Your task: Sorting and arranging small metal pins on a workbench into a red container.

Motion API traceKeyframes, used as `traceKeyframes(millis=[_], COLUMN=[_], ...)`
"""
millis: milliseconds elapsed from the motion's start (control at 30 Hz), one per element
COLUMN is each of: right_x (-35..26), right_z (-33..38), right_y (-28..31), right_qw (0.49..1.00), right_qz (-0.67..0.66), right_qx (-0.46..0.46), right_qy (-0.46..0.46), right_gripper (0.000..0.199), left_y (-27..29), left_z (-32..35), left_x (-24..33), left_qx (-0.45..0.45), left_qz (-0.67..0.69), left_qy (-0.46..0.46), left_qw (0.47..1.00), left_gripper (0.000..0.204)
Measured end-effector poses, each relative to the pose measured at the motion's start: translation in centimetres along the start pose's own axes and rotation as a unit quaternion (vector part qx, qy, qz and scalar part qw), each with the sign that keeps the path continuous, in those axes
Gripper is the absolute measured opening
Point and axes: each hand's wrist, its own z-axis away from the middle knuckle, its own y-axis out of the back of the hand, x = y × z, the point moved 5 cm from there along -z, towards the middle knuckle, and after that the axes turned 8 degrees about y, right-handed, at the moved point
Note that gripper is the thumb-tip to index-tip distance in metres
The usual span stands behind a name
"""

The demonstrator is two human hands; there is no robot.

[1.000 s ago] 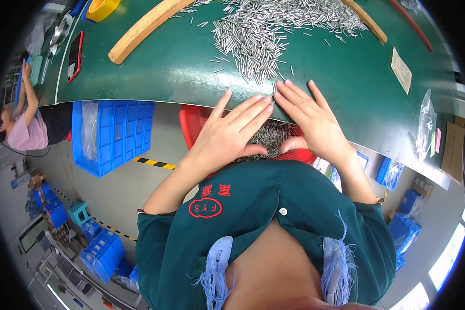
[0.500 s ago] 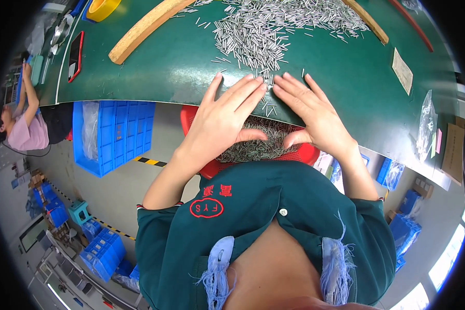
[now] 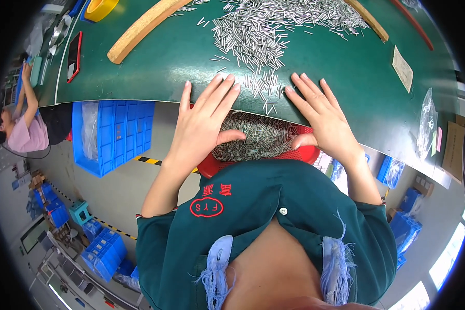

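My left hand (image 3: 205,111) rests at the near edge of the green tabletop (image 3: 155,77), fingers stretched out and nothing in it. On the other side my right hand (image 3: 323,114) lies on the same edge, fingers spread and also holding nothing. Between them a thin trail of small metal pins (image 3: 262,84) runs back to a big loose heap of silver pins (image 3: 258,39). Below the edge, close to my body, a red basket (image 3: 210,166) holds a mass of the same pins (image 3: 258,139); its sides are partly hidden by my hands and shirt.
Wooden strips (image 3: 139,32) flank the heap. A red-edged phone (image 3: 74,57) and yellow tape roll (image 3: 101,9) lie left; a card (image 3: 402,68) and clear plastic bag (image 3: 426,124) lie right. Blue crates (image 3: 121,134) stand beside the table at left. Another person (image 3: 28,124) sits far left.
My hands have moved apart, the left one leftward and the right one rightward. More pins now show on the tabletop between them.
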Motion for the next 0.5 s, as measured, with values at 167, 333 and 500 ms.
traceKeyframes(millis=[167,333,500], right_x=[-1.5,-1.0,-1.1], right_z=[0.2,-2.0,-1.2], right_y=[-0.4,-0.5,-0.3], right_qw=[0.996,0.997,0.993], right_qz=[-0.053,-0.040,-0.076], right_qx=[-0.011,0.018,-0.006], right_qy=[0.072,0.061,0.085], right_gripper=[0.099,0.097,0.094], left_y=[-0.3,-0.7,-0.5], left_z=[0.8,-1.1,-0.4], left_x=[1.0,2.0,2.5], left_qx=[-0.033,0.005,-0.036], left_qz=[0.023,0.052,0.100], left_qy=[-0.020,-0.038,-0.088], left_qw=[0.999,0.998,0.990], left_gripper=[0.095,0.092,0.088])
